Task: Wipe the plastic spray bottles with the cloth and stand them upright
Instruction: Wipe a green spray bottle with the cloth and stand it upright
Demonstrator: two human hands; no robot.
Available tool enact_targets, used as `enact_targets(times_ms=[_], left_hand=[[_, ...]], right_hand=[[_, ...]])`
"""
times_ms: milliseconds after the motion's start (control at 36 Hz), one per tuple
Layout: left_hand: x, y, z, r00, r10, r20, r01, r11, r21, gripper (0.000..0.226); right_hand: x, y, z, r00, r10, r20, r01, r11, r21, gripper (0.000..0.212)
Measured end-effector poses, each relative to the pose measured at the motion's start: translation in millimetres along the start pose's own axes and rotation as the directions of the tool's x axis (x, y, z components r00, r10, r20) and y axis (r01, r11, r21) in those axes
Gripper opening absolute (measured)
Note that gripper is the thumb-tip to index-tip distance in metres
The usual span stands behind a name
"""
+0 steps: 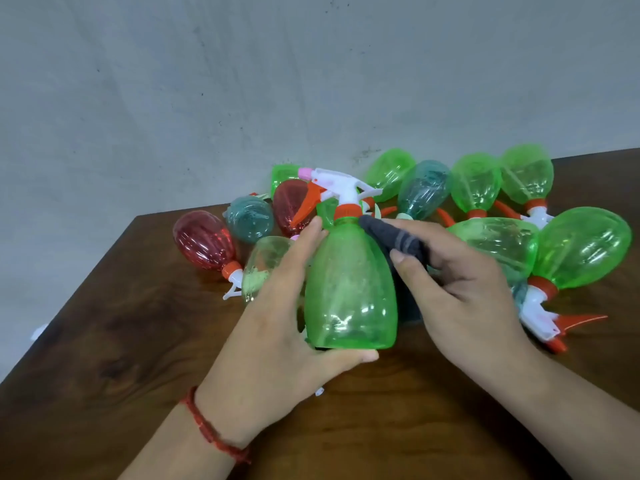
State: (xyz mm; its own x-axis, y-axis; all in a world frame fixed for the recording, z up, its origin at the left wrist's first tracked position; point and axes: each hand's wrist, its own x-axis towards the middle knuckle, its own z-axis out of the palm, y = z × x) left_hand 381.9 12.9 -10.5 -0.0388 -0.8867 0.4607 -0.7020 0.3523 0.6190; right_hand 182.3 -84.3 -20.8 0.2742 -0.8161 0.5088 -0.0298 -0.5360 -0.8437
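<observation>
A green spray bottle (349, 289) with a white head and orange trigger is held upright in the middle of the brown table (121, 341). My left hand (277, 323) grips its left side and base, thumb under the bottom edge. My right hand (457, 289) holds a dark grey cloth (398, 240) pressed against the bottle's right shoulder. Behind lie several bottles on their sides: a red one (204, 240), a teal one (249, 218), a clear one (266, 265) and green ones (581, 251).
The table's left edge runs diagonally from the far left corner toward me. A grey wall (242, 81) stands right behind the pile. Bare wood lies in front of my hands and at the left. A spray head with an orange trigger (554, 323) sticks out at the right.
</observation>
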Motion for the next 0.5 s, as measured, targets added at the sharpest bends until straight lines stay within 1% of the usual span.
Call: enact_targets(times_ms=[83,111,194,250,333,417,500], left_hand=[[0.9,1.9,-0.2,0.998,0.046,-0.042,-0.048,0.998,-0.034,0.116],[1.0,1.1,0.5,0.997,0.056,-0.049,-0.06,0.996,-0.069,0.112],[0.5,-0.8,3.0,0.999,0.03,-0.018,-0.034,0.971,-0.235,0.108],[0.0,-0.1,3.3,1.0,0.019,0.017,-0.013,0.958,-0.286,0.108],[-1.9,-0.2,3.0,0.999,0.011,0.047,0.001,0.97,-0.245,0.117],[-4.3,-1.0,2.7,0.998,-0.001,0.063,0.014,0.979,-0.203,0.127],[-4.1,1.8,0.6,0.998,-0.005,0.058,0.016,0.981,-0.195,0.135]], right_hand=[[0.0,-1.1,-1.8,0.999,0.0,-0.043,0.002,0.999,0.046,0.041],[-0.4,-0.9,-2.4,0.998,-0.012,-0.057,0.015,0.999,0.046,0.04],[-2.1,-1.9,-2.1,0.996,-0.066,-0.062,0.067,0.998,0.021,0.041],[-3.3,-2.6,-1.8,0.993,-0.108,-0.049,0.108,0.994,-0.001,0.043],[-4.1,-3.9,-1.6,0.987,-0.158,-0.015,0.157,0.987,-0.013,0.046],[-4.9,-7.3,-1.9,0.972,-0.231,0.038,0.233,0.97,-0.067,0.049],[-3.5,-10.1,-3.1,0.97,-0.239,0.051,0.242,0.967,-0.072,0.046]])
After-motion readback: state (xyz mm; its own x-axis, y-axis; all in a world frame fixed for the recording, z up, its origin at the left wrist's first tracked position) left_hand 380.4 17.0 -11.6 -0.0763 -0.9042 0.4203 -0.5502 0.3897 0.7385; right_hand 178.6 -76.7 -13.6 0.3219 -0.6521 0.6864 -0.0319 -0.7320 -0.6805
